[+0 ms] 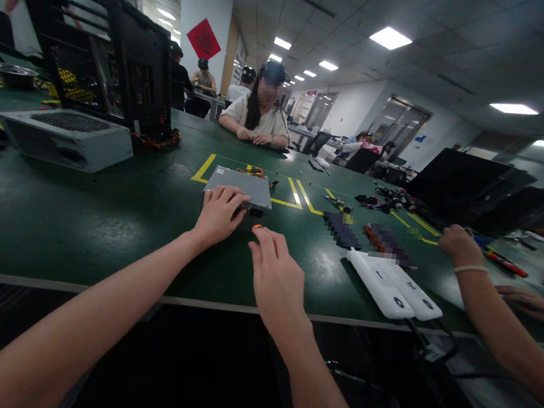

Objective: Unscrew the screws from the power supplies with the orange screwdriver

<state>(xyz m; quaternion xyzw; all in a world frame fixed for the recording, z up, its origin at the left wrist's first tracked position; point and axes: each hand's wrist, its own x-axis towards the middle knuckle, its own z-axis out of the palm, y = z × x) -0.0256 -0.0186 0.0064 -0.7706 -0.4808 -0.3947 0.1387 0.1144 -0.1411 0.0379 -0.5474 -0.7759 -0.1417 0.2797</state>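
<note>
A grey computer power supply (247,187) lies on the green table, its socket side facing me. My left hand (222,211) grips its near left part, fingers over the top and along the near edge. Just in front of the unit, my right hand (277,267) is closed around a small thing with an orange end (257,226). The rest of that thing is hidden by my fingers. Coloured wires (252,171) lie at the far side of the power supply.
A second, larger power supply (68,135) and an open black computer case (116,55) stand at the left. White power banks (390,286) and two dark, blurred-out phone-like things lie at the right. A co-worker's arm (483,287) reaches in there; another person sits opposite.
</note>
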